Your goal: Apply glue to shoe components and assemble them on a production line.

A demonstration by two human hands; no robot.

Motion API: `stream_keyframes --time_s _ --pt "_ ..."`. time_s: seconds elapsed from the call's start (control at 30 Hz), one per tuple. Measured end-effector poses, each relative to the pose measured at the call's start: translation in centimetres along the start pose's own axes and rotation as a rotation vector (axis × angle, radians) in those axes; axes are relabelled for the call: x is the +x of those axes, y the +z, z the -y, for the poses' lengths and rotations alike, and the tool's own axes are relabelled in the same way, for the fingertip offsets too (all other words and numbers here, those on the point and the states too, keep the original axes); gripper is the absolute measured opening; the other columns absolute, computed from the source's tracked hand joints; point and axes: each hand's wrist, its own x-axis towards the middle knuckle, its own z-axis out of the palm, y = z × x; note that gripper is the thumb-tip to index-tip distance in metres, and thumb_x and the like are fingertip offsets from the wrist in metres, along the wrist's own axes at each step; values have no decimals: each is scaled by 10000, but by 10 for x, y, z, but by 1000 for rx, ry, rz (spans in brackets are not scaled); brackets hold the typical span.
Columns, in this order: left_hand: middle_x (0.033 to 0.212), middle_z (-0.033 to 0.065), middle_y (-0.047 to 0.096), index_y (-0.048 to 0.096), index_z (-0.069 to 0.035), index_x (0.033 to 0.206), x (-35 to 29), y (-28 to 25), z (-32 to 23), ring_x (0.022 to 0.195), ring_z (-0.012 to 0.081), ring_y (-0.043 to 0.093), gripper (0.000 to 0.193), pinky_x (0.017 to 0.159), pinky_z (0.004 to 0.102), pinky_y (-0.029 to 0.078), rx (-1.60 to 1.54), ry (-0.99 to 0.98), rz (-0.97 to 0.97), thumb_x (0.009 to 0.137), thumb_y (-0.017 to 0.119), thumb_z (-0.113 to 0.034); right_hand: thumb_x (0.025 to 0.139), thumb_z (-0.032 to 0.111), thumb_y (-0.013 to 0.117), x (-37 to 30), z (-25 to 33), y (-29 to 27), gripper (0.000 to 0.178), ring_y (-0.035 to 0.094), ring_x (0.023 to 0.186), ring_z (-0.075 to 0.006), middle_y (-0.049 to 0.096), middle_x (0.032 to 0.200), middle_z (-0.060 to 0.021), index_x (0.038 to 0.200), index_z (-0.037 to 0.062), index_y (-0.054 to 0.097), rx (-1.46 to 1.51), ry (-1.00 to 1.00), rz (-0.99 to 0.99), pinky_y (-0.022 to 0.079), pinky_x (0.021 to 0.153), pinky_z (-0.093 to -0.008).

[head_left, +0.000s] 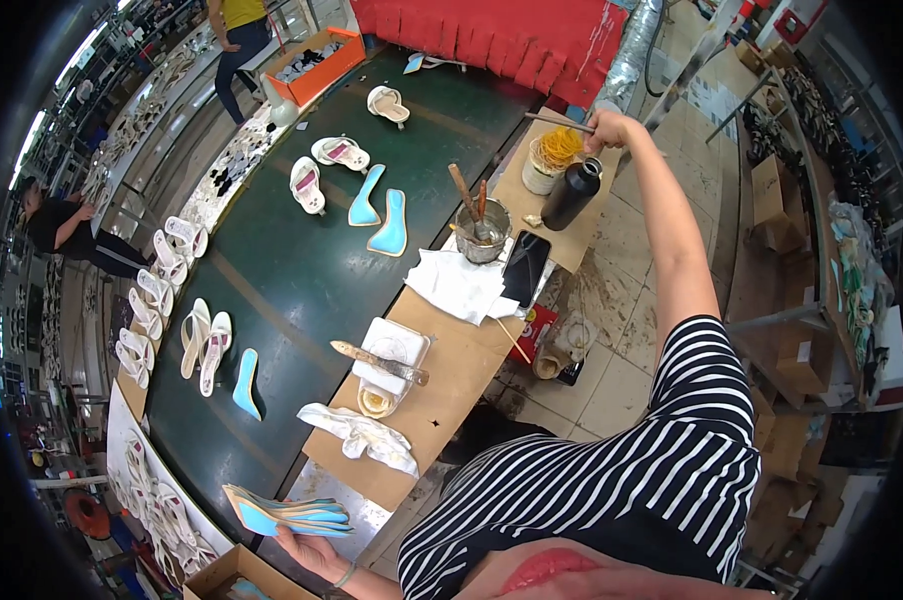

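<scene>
At the lower left my left hand (312, 548) is closed round a fanned stack of blue-topped shoe insoles (297, 512). My right arm reaches far out, and my right hand (610, 130) grips a thin stick (557, 121) held roughly level. Below that stick stands a pale tub (542, 178) topped with a tangled yellow mass (560, 147). A black bottle (572, 195) is close beside the tub. On the green conveyor belt (272, 270) lie separate blue insoles (389, 225) and several white sandals (340, 153).
A cardboard-covered ledge (452, 370) bears a crusted metal pot (483, 235) with brushes, a phone (527, 268), white cloths (362, 437) and a wooden-handled tool (380, 362) on a white block. An orange box (317, 65) stands across the belt. Other people are beyond it.
</scene>
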Motion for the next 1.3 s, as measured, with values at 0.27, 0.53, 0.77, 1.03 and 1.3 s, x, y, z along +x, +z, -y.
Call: stream_keyframes --time_s 0.27,0.53,0.77,1.03,1.3 --pt "1336 180 499 405 21 1376 14 10 16 1190 291 523 557 1035 450 434 6 -49 39 920 629 -206 739 26 709 -6 -63 21 48 366 411 -53 557 587 21 778 51 697 478 -49 -11 246 369 -241" --pt "1443 191 385 289 26 1429 1 66 17 1127 310 565 769 966 419 497 -28 -91 216 791 703 -91 752 68 708 -131 35 19 129 613 685 -111 674 739 -47 842 -23 693 483 -366 -465 497 652 -265" --pt "1502 205 302 217 6 1476 -20 206 45 1025 228 643 1130 823 331 560 -70 -288 563 553 843 -174 807 154 746 -270 222 211 186 607 707 -86 663 722 -57 818 -21 681 533 -943 541 507 669 -270" --pt "1219 119 598 474 25 1307 -25 95 26 1063 212 614 864 957 338 471 -25 -314 537 534 853 -47 832 30 621 -318 297 317 48 528 583 -88 613 816 -88 797 1 607 803 -551 1478 345 452 -186" --pt "1191 154 607 537 68 1216 -76 -41 -71 1037 236 631 700 939 329 479 -203 5 369 579 814 -16 935 138 507 -404 404 402 309 559 629 -161 535 1033 -129 1179 -52 505 1269 -406 2007 331 355 -177"
